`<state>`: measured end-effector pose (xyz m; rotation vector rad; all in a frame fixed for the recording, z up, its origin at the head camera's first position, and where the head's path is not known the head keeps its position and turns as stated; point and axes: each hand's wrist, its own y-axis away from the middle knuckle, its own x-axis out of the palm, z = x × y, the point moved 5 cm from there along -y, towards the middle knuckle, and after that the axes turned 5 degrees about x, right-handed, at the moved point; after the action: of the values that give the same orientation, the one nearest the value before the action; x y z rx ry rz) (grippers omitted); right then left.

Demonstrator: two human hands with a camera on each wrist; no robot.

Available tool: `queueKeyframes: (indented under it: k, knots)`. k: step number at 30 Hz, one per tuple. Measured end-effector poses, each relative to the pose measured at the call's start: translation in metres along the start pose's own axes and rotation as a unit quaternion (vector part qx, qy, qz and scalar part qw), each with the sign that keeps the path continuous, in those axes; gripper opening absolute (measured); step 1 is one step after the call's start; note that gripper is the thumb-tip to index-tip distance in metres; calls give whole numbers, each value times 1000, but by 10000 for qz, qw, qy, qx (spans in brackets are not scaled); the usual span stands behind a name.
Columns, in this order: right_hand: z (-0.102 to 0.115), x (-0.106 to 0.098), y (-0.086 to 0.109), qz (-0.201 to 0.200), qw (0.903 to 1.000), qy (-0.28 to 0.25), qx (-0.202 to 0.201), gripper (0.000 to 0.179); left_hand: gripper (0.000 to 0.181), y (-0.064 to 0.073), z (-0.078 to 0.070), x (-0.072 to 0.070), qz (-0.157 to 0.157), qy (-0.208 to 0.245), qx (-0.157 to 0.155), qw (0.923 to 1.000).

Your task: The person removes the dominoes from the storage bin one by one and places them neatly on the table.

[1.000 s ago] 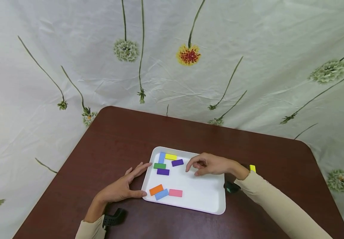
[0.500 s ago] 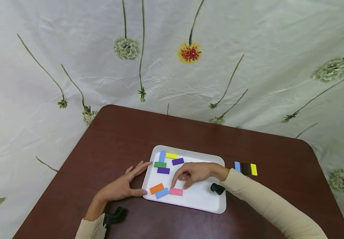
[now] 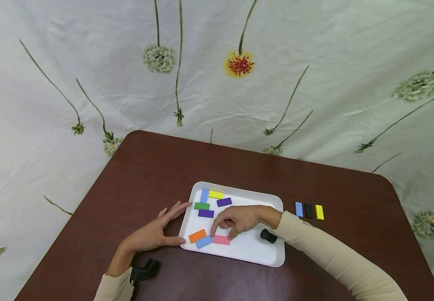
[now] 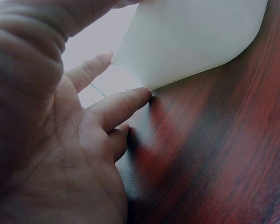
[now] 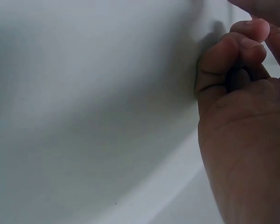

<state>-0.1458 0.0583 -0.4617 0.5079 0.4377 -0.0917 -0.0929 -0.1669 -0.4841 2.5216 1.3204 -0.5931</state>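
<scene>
The tray (image 3: 247, 251) is partly hidden by the right hand (image 3: 240, 218), btw. Table (image 3: 156, 167) gets cut off at head view's bottom.

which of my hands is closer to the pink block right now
Right. Your right hand has its fingers at both ends of the pink block. Your left hand is farther away, at the left edge of the tray.
</scene>
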Motion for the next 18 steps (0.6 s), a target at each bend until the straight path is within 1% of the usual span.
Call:
queueKeyframes:
  k: [7,12,18]
  knots:
    - [0,2,2,-122,9998,93,122,38,91,1,1,0,-11,-23,-43,10000]
    - [-1,2,6,-228,9988,329,283,37,91,0,2,2,-17,-18,-33,10000]
    - [-1,3,8,-352,9982,411,270,39,91,0,2,1,-15,-10,-71,10000]
